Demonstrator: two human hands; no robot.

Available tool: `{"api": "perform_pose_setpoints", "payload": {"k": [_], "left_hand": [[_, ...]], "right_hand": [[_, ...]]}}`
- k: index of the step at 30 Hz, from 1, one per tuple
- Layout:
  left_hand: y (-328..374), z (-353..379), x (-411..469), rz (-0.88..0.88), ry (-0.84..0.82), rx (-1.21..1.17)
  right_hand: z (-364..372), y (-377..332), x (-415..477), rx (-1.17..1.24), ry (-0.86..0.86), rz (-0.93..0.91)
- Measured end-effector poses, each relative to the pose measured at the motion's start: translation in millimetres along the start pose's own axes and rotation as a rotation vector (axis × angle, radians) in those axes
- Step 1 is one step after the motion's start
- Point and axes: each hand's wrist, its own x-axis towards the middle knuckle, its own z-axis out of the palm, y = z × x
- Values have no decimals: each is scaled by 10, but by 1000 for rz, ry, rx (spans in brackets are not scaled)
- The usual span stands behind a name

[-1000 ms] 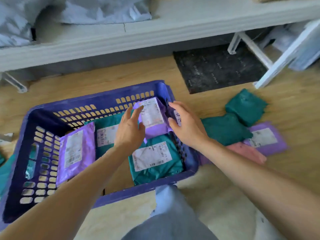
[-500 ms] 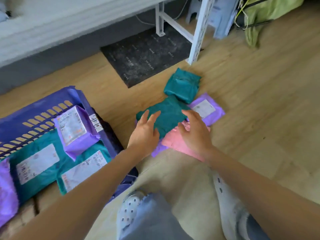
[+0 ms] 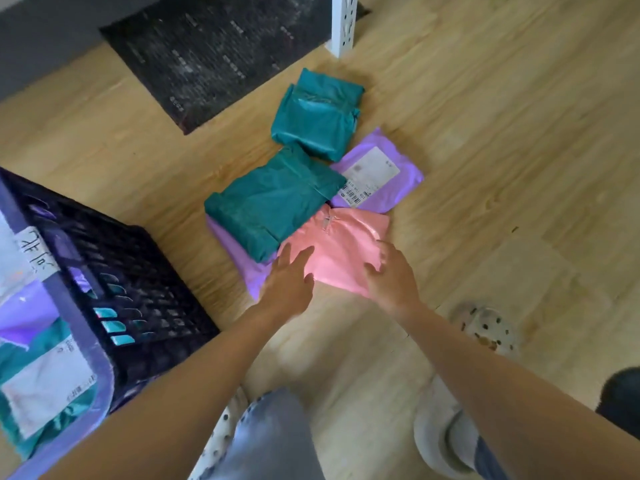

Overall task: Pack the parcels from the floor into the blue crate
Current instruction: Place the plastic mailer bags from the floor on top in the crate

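**Take the pink parcel cleanly off the pile**

Both your hands are on the pink parcel [image 3: 341,249], the nearest of the parcels left on the wooden floor [image 3: 502,140]. Your left hand [image 3: 289,282] lies flat with its fingers spread over the parcel's near left corner. Your right hand [image 3: 391,277] has bent fingers on the near right edge; whether they have pinched the wrapper, I cannot tell.

The pink parcel looks soft and slippery, so get your thumbs under the near edge and your fingers on top before you lift. A press from above alone would only slide it. Its left side overlaps a purple parcel [image 3: 247,263] that lies under the pile, and its far left corner meets the near teal parcel [image 3: 273,206]. Lift straight up first, then swing, so that you drag neither of them along.

Behind these lie a labelled purple parcel [image 3: 377,171] and a second teal parcel [image 3: 317,116]; leave them for later trips.

The blue crate [image 3: 145,278] stands well to the left of your left forearm, already holding teal and purple parcels. By my judgement the carry is a short one leftward over its near wall; lay the pink parcel flat on top of those.
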Motion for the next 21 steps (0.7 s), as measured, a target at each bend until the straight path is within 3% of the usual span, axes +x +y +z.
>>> {"api": "perform_pose_setpoints", "payload": {"k": [7,13,21], "left_hand": [[-135,180,162,-19,-36,43],[-168,241,167,-32,-17,79],[-165,166,123,38,-24,-13]], "right_hand": [[185,184,210,368,14,236],[176,145,373,477,5,421],[-73,-24,229,558,-26,333]]}}
